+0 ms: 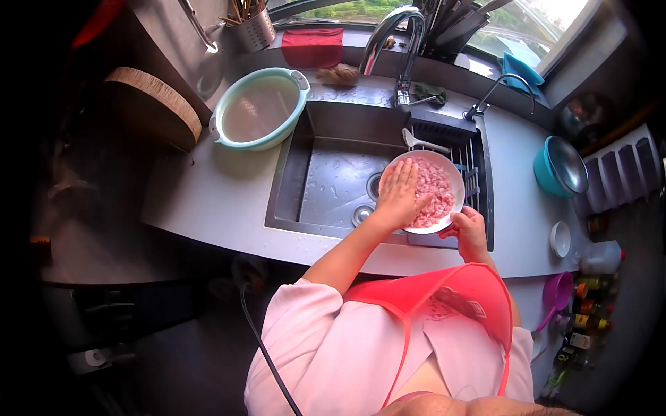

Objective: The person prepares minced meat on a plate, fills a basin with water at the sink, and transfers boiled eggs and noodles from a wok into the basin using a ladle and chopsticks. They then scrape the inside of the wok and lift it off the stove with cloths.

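A white plate (pixel 454 217) full of pink, chopped raw meat (pixel 436 187) is held over the right part of the sink (pixel 336 166). My left hand (pixel 399 197) lies flat on the left side of the meat, its fingers stretched out and pointing away from me. At the plate's lower right rim is my right hand (pixel 469 229), with the thumb on the edge and the fingers curled beneath it. The underside of the plate and part of the right fingers are hidden.
A mint-green basin (pixel 296 119) with cloudy liquid stands left of the sink. The faucet (pixel 406 62) rises behind it. A white ladle (pixel 423 142) lies by the drying rack (pixel 473 159). Teal bowls (pixel 548 173) and a small white dish (pixel 560 239) sit at the right.
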The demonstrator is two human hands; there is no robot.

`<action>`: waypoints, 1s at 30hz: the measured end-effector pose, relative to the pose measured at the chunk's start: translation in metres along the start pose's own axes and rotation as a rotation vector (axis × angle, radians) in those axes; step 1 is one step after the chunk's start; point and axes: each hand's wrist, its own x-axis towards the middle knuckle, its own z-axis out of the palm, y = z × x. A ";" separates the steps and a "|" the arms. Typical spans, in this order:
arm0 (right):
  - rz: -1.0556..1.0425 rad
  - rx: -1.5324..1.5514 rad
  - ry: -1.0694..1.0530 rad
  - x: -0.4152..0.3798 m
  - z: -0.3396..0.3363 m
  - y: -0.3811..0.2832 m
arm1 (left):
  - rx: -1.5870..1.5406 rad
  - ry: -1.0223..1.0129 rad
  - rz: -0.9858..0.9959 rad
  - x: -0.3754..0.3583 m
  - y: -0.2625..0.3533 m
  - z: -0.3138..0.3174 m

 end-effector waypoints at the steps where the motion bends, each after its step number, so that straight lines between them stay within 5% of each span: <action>1: -0.002 0.000 0.003 0.001 0.000 0.001 | -0.014 0.006 0.002 0.001 -0.002 0.002; 30: 0.005 -0.021 0.026 0.010 0.003 -0.006 | -0.238 -0.020 -0.020 0.016 -0.007 0.013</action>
